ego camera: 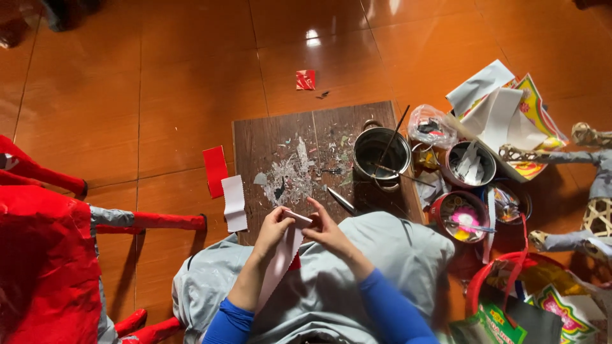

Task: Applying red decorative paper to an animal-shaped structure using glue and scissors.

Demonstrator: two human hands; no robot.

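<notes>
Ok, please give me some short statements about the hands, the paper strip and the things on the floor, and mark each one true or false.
1. Both hands, left hand and right hand, hold the pale paper strip. True.
2. The metal pot stands on the red plastic chair. False: it stands on the wooden board.
3. Sticks lean in the pot. True.
4. The board is clean. False: paper scraps lie on it.

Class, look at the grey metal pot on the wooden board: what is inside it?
Two thin sticks lean inside the metal pot, poking above its rim. Its dark inside hides whatever else it may hold. It stands on the wooden board.
</notes>
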